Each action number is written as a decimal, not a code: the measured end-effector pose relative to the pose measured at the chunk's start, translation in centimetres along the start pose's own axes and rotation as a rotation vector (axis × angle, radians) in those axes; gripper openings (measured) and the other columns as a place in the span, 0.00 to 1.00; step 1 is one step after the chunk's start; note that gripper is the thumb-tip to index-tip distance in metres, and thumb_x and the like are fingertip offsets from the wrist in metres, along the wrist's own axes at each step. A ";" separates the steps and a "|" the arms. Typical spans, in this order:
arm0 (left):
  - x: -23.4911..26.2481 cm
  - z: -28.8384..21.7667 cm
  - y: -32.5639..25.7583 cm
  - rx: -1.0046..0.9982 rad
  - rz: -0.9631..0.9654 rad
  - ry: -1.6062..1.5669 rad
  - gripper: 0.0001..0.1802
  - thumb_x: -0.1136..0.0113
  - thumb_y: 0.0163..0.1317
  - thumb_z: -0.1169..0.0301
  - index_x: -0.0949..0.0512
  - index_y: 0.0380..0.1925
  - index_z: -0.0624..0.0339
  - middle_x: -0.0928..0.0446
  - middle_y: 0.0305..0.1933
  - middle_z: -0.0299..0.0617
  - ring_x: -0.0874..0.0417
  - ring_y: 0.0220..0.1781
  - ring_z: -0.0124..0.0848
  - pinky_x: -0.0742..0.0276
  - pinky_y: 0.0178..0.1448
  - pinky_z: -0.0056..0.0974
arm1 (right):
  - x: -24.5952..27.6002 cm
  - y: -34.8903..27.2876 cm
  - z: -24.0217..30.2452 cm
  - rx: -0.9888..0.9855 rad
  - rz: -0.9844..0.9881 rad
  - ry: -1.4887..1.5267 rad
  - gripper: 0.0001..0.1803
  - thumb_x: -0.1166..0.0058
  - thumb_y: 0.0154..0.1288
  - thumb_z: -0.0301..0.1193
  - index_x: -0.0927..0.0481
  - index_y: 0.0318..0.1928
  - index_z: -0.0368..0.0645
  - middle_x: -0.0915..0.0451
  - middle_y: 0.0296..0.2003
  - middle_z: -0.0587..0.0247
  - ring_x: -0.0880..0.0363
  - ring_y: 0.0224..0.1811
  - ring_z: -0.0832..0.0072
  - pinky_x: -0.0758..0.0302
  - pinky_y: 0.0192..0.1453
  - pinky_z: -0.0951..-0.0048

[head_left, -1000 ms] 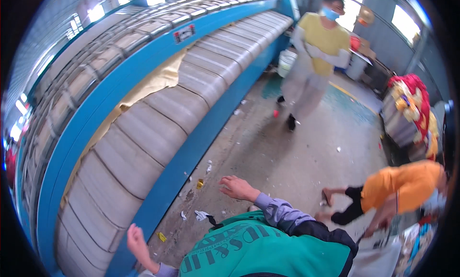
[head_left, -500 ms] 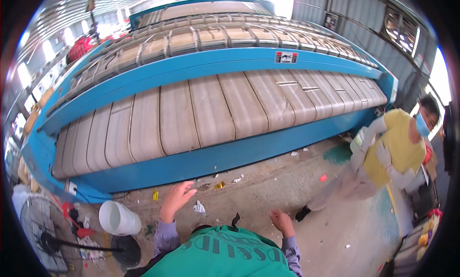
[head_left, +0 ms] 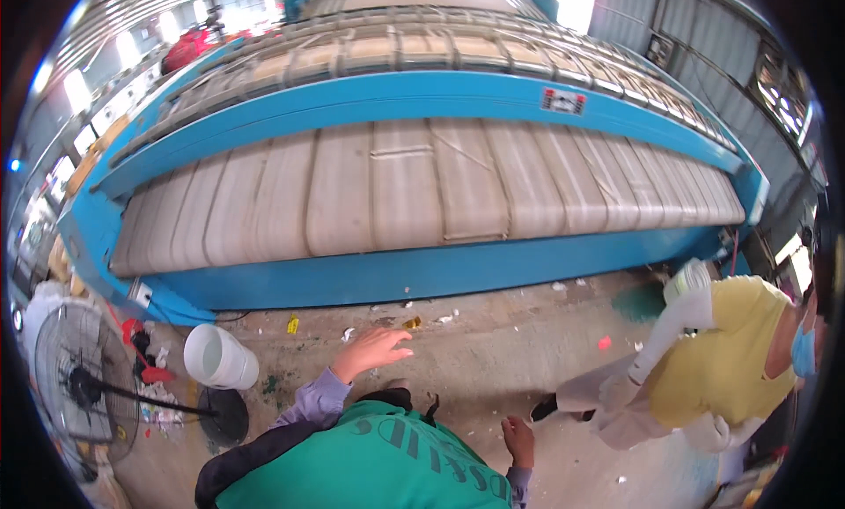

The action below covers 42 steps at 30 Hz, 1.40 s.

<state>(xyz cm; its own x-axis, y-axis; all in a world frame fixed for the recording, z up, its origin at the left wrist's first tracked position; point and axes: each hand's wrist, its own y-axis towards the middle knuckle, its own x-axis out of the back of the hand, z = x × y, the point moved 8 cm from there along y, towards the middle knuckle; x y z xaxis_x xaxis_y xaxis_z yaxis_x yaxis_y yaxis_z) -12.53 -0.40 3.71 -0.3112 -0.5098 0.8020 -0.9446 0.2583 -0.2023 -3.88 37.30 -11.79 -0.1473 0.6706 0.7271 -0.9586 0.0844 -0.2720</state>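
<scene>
Just ahead of empty left hand (head_left: 374, 349), blue-framed machine (head_left: 422, 276) with wide beige belts

Left hand (head_left: 370, 349) is seen open, fingers spread, palm down above the littered concrete floor (head_left: 493, 359). Right hand (head_left: 519, 440) is seen loosely curled, empty, lower.

We see a long blue machine (head_left: 422, 95) stretching across the room, its front covered by wide beige belts (head_left: 414, 192) running side by side. On the dusty concrete floor (head_left: 493, 350) in front of it lie small scraps of litter, yellow and white. At the left a white bucket (head_left: 218, 357) lies tipped, just beside a black standing fan (head_left: 84, 386). At the right a person in a yellow top (head_left: 722, 368) bends forward.
</scene>
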 end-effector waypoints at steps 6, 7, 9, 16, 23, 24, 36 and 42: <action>-1.0 -0.6 5.4 -0.066 0.073 -0.124 0.24 0.41 0.57 0.54 0.24 0.48 0.58 0.20 0.42 0.50 0.19 0.44 0.44 0.26 0.48 0.44 | -2.3 0.1 -1.0 -0.053 -0.018 0.108 0.19 0.49 0.62 0.44 0.21 0.44 0.43 0.18 0.36 0.49 0.19 0.39 0.56 0.24 0.43 0.61; -1.3 -0.5 6.7 -0.054 0.096 -0.129 0.24 0.40 0.57 0.55 0.24 0.48 0.58 0.20 0.42 0.51 0.19 0.44 0.44 0.26 0.48 0.44 | -2.3 -0.2 -1.7 -0.055 -0.047 0.162 0.18 0.50 0.63 0.43 0.21 0.43 0.42 0.19 0.36 0.48 0.19 0.39 0.56 0.23 0.43 0.61; -2.1 -0.7 9.3 -0.096 0.149 -0.080 0.23 0.39 0.57 0.57 0.24 0.47 0.59 0.20 0.41 0.51 0.19 0.43 0.44 0.26 0.46 0.43 | -2.9 -2.0 -5.4 -0.257 -0.039 0.103 0.17 0.51 0.63 0.43 0.20 0.40 0.43 0.19 0.37 0.49 0.19 0.40 0.54 0.24 0.42 0.59; -8.6 -3.3 19.1 -0.290 0.361 0.083 0.20 0.39 0.57 0.62 0.24 0.47 0.62 0.19 0.37 0.51 0.18 0.39 0.43 0.24 0.44 0.41 | -12.7 -17.6 -11.9 -0.929 0.572 0.561 0.19 0.57 0.64 0.40 0.19 0.35 0.36 0.17 0.32 0.53 0.16 0.34 0.63 0.20 0.34 0.59; -17.5 -9.9 26.0 -0.535 0.610 0.183 0.20 0.41 0.59 0.63 0.24 0.48 0.64 0.18 0.38 0.50 0.17 0.38 0.39 0.24 0.43 0.40 | -15.8 -23.8 -5.9 -1.064 0.265 0.817 0.18 0.52 0.57 0.38 0.18 0.36 0.35 0.18 0.35 0.51 0.18 0.30 0.61 0.22 0.31 0.60; -18.7 -11.2 26.3 -0.571 0.642 0.149 0.21 0.41 0.59 0.62 0.24 0.48 0.64 0.19 0.37 0.50 0.18 0.37 0.38 0.24 0.43 0.39 | -16.3 -24.6 -5.2 -1.068 0.250 0.840 0.18 0.51 0.57 0.38 0.18 0.37 0.35 0.18 0.35 0.51 0.18 0.30 0.61 0.22 0.31 0.60; -31.8 -24.0 19.5 -0.817 0.961 0.139 0.22 0.40 0.60 0.61 0.25 0.51 0.64 0.19 0.40 0.51 0.18 0.38 0.34 0.23 0.42 0.35 | -21.9 -28.1 -9.2 -1.298 -0.489 0.852 0.19 0.51 0.55 0.43 0.19 0.45 0.52 0.20 0.46 0.56 0.24 0.52 0.55 0.29 0.55 0.54; -34.2 -29.9 14.1 -0.926 1.026 0.109 0.22 0.40 0.61 0.63 0.25 0.51 0.64 0.19 0.40 0.50 0.18 0.41 0.34 0.23 0.44 0.35 | -18.7 -30.9 -14.6 -1.370 -0.612 0.790 0.19 0.55 0.57 0.43 0.20 0.46 0.53 0.20 0.47 0.56 0.24 0.52 0.54 0.30 0.56 0.52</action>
<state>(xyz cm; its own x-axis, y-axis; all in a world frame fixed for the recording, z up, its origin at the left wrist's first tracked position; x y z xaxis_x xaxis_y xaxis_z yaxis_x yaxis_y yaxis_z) -12.13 45.22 -9.80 -0.7672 0.2926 0.5708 0.1255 0.9412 -0.3137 32.08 32.91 -26.23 0.6919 0.4422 0.5707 0.1360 0.6965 -0.7046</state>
